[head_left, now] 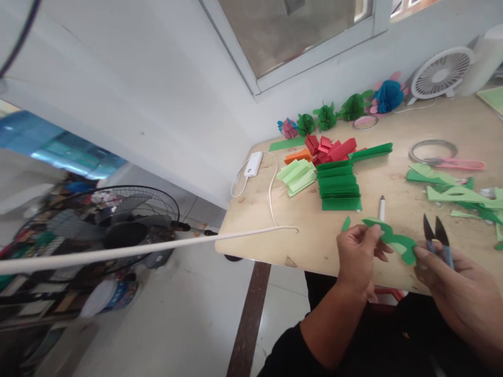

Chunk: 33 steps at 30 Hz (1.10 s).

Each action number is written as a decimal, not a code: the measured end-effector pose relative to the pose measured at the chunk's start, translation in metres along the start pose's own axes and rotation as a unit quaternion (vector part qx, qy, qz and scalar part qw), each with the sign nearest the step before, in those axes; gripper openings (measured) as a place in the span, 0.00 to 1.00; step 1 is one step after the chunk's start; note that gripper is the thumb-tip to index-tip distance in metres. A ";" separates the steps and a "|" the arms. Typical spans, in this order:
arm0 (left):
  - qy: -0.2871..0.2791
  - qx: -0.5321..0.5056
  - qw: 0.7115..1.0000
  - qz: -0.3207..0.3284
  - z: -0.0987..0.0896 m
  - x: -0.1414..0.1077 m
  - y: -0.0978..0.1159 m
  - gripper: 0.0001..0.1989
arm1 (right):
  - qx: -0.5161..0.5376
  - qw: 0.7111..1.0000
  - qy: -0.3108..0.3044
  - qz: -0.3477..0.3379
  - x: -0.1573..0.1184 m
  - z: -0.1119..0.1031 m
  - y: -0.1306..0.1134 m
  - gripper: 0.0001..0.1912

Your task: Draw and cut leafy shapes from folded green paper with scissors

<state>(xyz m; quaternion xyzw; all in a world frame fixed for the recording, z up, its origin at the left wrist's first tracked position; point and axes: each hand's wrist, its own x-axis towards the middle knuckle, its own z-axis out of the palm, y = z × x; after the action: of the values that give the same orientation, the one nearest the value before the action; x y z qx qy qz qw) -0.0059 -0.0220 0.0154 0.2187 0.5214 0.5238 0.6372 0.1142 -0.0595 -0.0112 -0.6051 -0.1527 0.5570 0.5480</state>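
Observation:
My left hand [357, 254] pinches one end of a wavy green paper cutout [393, 240] between thumb and fingers, above the table's front edge. A paler green side shows on part of it. My right hand [458, 280] holds a pair of small scissors [439, 238] with dark blades pointing up and apart. The thumb of that hand also touches the cutout's other end. A small green paper piece [346, 224] lies just beyond my left hand. Behind the cutout is a white pen [382, 208].
Folded green paper [338, 186], light green paper [297, 176] and red paper [334, 150] lie mid-table. Green scraps [459, 193] are at right. Paper figures [326, 116] and a small white fan [442, 73] line the wall. A white cable [157, 247] crosses the left edge.

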 end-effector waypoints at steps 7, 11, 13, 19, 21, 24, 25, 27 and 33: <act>-0.017 -0.027 0.999 -0.014 -0.002 0.000 0.004 0.25 | 0.021 0.999 -0.020 0.020 0.000 0.000 0.001 0.23; -0.026 -0.030 0.999 -0.025 -0.001 -0.001 0.004 0.25 | 0.019 0.999 -0.015 0.031 -0.001 0.000 0.000 0.24; -0.026 -0.032 0.999 -0.029 0.000 -0.001 0.004 0.26 | 0.017 0.999 -0.012 0.035 -0.001 0.000 -0.001 0.24; -0.043 -0.030 0.998 -0.028 0.000 -0.005 0.004 0.26 | 0.013 1.000 0.005 0.028 0.001 -0.001 -0.001 0.25; -0.059 -0.021 0.998 -0.032 -0.002 -0.007 0.003 0.26 | 0.013 0.999 0.007 0.029 0.001 -0.001 -0.001 0.26; -0.071 -0.013 0.997 -0.039 -0.004 -0.008 0.000 0.25 | 0.016 0.999 0.005 0.031 0.001 -0.001 -0.001 0.26; -0.071 -0.013 0.997 -0.039 -0.005 -0.008 -0.001 0.25 | 0.016 0.999 0.004 0.032 0.000 -0.001 -0.001 0.26; -0.070 -0.011 0.997 -0.039 -0.005 -0.008 -0.002 0.24 | 0.017 0.999 0.001 0.032 0.001 -0.001 -0.001 0.25; -0.072 -0.014 0.997 -0.039 -0.005 -0.006 -0.002 0.23 | 0.015 0.999 -0.015 0.028 0.001 -0.002 -0.002 0.25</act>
<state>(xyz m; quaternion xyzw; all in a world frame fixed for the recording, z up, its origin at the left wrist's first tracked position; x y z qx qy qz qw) -0.0090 -0.0300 0.0145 0.2262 0.4751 0.4885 0.6961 0.1170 -0.0584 -0.0104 -0.5927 -0.1349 0.5833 0.5388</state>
